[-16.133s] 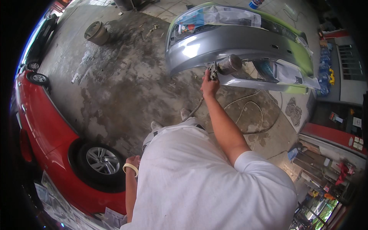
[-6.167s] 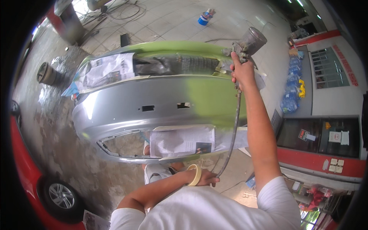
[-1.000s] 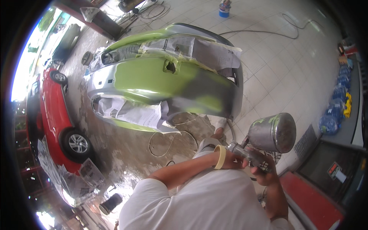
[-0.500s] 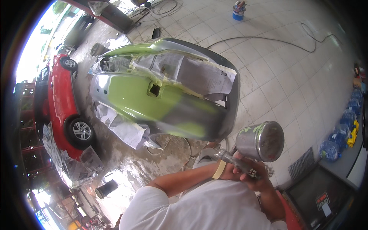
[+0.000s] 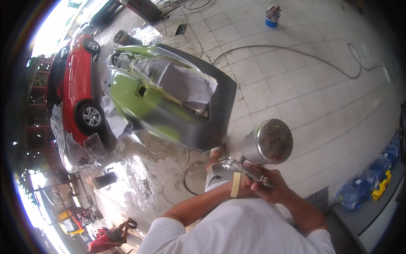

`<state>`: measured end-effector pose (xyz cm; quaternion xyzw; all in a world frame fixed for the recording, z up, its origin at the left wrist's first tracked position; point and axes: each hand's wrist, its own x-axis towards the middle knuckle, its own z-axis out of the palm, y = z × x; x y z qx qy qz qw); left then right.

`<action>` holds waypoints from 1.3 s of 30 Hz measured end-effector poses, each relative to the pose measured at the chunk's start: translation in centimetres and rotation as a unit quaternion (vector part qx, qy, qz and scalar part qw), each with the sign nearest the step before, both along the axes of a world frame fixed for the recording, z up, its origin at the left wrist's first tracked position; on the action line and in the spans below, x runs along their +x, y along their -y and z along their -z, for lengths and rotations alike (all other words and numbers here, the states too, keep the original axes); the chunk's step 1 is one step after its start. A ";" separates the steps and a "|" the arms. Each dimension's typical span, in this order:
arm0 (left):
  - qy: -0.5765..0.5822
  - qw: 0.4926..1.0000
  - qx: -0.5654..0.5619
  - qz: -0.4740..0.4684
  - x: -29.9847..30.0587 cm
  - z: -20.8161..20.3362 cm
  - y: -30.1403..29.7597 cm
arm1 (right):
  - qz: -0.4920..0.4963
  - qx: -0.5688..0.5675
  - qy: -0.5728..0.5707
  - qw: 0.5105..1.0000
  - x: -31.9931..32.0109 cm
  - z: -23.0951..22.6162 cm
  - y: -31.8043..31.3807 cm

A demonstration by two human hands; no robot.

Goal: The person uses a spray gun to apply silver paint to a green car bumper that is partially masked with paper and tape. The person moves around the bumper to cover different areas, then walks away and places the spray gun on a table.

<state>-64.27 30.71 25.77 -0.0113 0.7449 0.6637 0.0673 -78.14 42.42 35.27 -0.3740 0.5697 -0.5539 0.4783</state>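
In front of my chest I hold a spray gun (image 5: 248,170) with a large silver metal cup (image 5: 272,142) mounted on it. My right hand (image 5: 272,185) is closed around the rear part of the gun. My left hand (image 5: 245,186) is closed against the gun's underside, its fingers partly hidden. A pale yellow band (image 5: 235,185) circles my left wrist. Ahead to the left stands a car bumper (image 5: 169,120), green with grey sprayed patches. White paper (image 5: 190,82) and tape mask its opening, and more paper hangs along its near left edge.
A red car (image 5: 76,84) with paper sheets over its end stands left. A hose (image 5: 296,51) crosses the tiled floor. A blue-and-white can (image 5: 272,17) stands far off; water bottles (image 5: 359,184) and a yellow cloth (image 5: 381,186) lie right. Someone in red (image 5: 103,241) is at lower left.
My view has shifted, so the bumper now appears farther left and smaller. The spray gun sits a little farther left in view, still held in both hands. A person in red has come into view.
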 end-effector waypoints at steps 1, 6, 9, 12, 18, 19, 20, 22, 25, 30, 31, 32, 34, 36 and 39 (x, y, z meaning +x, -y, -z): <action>-0.004 1.000 0.005 -0.010 -0.8 -0.1 -1.4 | 0.009 0.005 0.020 1.000 -0.8 -0.2 -1.1; -0.021 0.993 0.087 -0.076 -5.2 -1.4 -3.6 | 0.033 -0.003 0.031 0.999 -5.4 -0.5 -2.7; 0.024 0.987 0.120 -0.103 -7.1 -3.4 -3.1 | -0.008 -0.004 0.024 1.000 -8.0 -0.6 -1.6; -0.009 0.984 0.104 -0.145 -8.9 -3.1 -2.2 | -0.053 -0.013 0.006 0.999 -10.5 -0.7 0.4; -0.030 0.979 0.074 -0.189 -15.1 -1.1 1.1 | -0.125 0.000 -0.008 0.992 -17.1 -1.3 5.6; -0.035 0.978 0.062 -0.197 -16.6 -0.8 1.9 | -0.140 0.016 -0.009 0.990 -18.6 -1.3 6.4; -0.055 0.976 0.036 -0.205 -18.5 -0.3 2.9 | -0.142 0.025 -0.024 0.989 -20.1 -1.2 7.5; -0.065 0.975 0.032 -0.208 -22.1 1.1 4.3 | -0.146 0.040 -0.035 0.988 -23.5 -1.9 9.7; -0.020 0.982 0.087 -0.166 -27.1 0.2 7.3 | -0.144 0.029 -0.057 0.988 -28.5 -3.0 12.9; -0.009 0.987 0.067 -0.146 -35.0 -1.0 11.9 | -0.144 0.022 -0.062 0.987 -36.5 -3.8 16.3; 0.015 0.989 0.066 -0.128 -36.4 -0.8 12.4 | -0.147 0.024 -0.066 0.987 -37.8 -3.9 16.9; -0.001 0.985 0.089 -0.149 -37.7 -0.3 12.8 | -0.140 0.028 -0.055 0.988 -39.1 -4.0 17.6; -0.047 0.972 0.119 -0.197 -40.2 0.5 13.2 | -0.138 -0.005 -0.061 0.989 -41.4 -3.5 18.9; -0.002 0.986 0.054 -0.160 -42.2 -0.2 15.1 | -0.158 0.002 -0.060 0.986 -44.2 -2.9 20.2; -0.017 0.981 0.014 -0.192 -46.2 -2.6 17.4 | -0.221 -0.034 -0.072 0.972 -48.9 -3.0 23.1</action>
